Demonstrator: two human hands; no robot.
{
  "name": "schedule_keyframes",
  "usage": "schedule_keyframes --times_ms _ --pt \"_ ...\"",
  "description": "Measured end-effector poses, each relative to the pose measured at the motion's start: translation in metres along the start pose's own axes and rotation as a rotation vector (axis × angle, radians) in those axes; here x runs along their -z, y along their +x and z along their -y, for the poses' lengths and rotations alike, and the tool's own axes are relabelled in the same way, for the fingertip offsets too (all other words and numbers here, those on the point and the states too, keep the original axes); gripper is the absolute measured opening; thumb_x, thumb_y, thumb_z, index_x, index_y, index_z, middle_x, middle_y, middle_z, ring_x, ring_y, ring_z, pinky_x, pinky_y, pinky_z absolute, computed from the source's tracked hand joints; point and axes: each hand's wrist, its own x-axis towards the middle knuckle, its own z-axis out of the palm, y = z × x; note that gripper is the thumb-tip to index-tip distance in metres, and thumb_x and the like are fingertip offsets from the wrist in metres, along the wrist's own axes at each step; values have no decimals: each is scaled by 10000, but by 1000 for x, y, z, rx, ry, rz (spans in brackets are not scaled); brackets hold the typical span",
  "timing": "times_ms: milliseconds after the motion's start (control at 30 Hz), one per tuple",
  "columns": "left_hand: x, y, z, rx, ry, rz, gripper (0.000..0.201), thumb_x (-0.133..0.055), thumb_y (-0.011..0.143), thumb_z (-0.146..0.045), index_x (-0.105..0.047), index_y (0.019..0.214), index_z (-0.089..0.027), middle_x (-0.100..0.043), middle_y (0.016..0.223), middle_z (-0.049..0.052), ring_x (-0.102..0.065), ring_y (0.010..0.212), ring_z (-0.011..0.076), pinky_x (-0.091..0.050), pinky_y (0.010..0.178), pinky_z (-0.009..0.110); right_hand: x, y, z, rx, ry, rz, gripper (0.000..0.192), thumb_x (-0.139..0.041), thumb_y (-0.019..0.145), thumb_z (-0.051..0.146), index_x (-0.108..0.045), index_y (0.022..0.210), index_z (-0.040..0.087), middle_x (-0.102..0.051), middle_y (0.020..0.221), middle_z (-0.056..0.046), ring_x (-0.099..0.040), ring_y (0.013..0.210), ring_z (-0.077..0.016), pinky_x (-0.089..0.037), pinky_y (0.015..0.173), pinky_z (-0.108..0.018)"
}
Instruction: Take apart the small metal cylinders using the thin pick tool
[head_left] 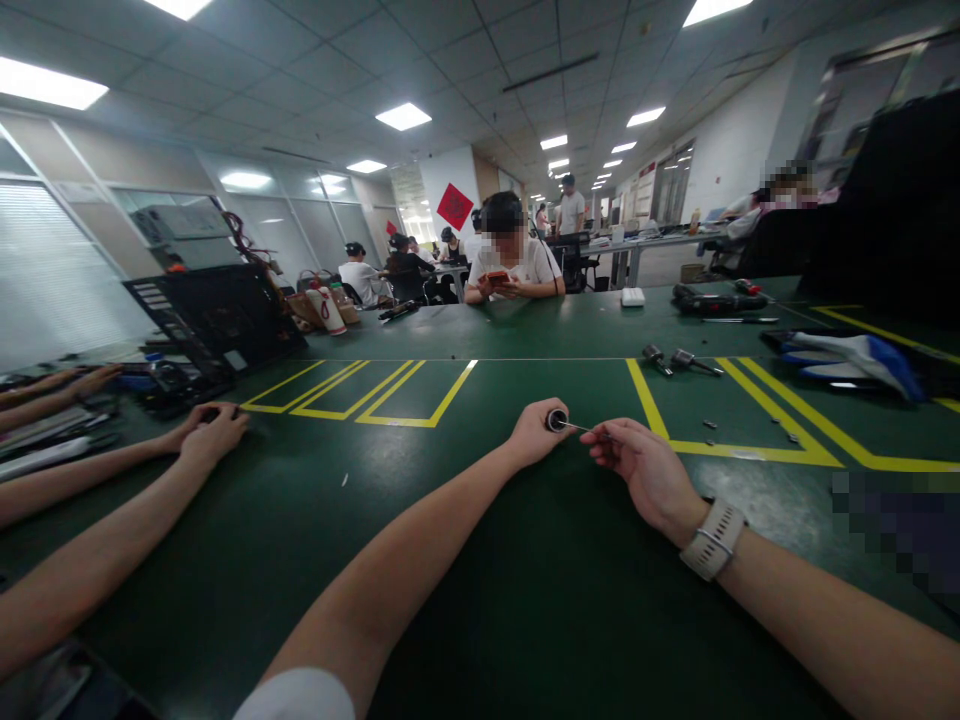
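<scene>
Small black cylindrical part (556,419) pinched in left hand (534,436) fingertips just above the green table (480,560), thin metal rod (581,428) running from it into the right hand (646,470) pinch, rod's far end hidden by fingers, part type too small to tell.

Left hand (534,436) on small black cylinder (556,420), right hand (645,470) on its thin rod (583,428).

At the frame's centre the left hand (534,434) and right hand (643,468) meet over the table (465,560), a small cylinder (556,420) between them. A co-worker's hand (214,430) lies at left, gloves (847,360) at right.
</scene>
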Motion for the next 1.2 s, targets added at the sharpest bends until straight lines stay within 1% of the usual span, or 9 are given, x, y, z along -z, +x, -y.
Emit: schedule_keyframes --times_ms 267,433,533,633,733,967,1067,1200 --pt "1 -1 -2 -1 45 4 183 -643 696 -270 -503 680 -152 -476 643 -42 -449 603 95 -363 573 220 -1 -1 0 18 -27 -15 146 -674 678 349 -632 682 209 -687 750 -33 -564 666 -170 -418 636 -321" --pt "1 -1 -1 -3 173 -31 151 -633 699 -245 -516 677 -152 -488 644 -42 -450 605 99 -349 573 226 -5 -5 1 27 -65 -9 163 -681 689 361 -640 707 204 -685 780 -31 -555 679 -162 -415 634 -306" --pt "1 -1 -1 -14 210 -24 143 -621 704 -240 -516 665 -153 -484 629 -45 -446 598 97 -340 571 225 -5 -6 0 33 -81 0 165 -673 710 371 -644 739 211 -684 809 -24 -560 715 -163 -415 645 -299" --pt "1 -1 -2 -18 172 1 135 -618 690 -217 -507 652 -151 -469 608 -50 -435 584 93 -331 562 221 -3 -4 -1 27 -80 14 159 -659 731 368 -650 758 211 -686 844 -27 -565 733 -163 -419 650 -297" --pt "1 -1 -3 -24 86 27 126 -617 668 -184 -499 646 -148 -461 603 -51 -425 574 88 -328 552 216 1 -1 -1 6 -61 25 156 -656 733 362 -658 766 209 -691 859 -34 -571 742 -167 -429 658 -302" --pt "1 -1 -4 -5 -33 62 180 -649 648 -205 -480 644 -145 -434 596 -58 -392 553 75 -319 538 207 4 5 -1 -22 6 4 123 -666 694 317 -663 717 197 -692 765 -31 -574 702 -157 -434 645 -290" --pt "1 -1 -3 -17 -29 69 169 -640 658 -209 -483 649 -145 -443 603 -55 -400 557 77 -327 544 209 3 3 -1 -18 15 -6 116 -662 694 312 -659 706 196 -696 758 -31 -574 696 -153 -433 646 -288" --pt "1 -2 -3 -19 99 43 135 -608 690 -223 -500 657 -148 -460 612 -49 -425 574 87 -334 552 216 -1 0 0 -7 -6 -9 117 -666 703 314 -656 708 197 -700 778 -32 -575 706 -156 -426 643 -289"
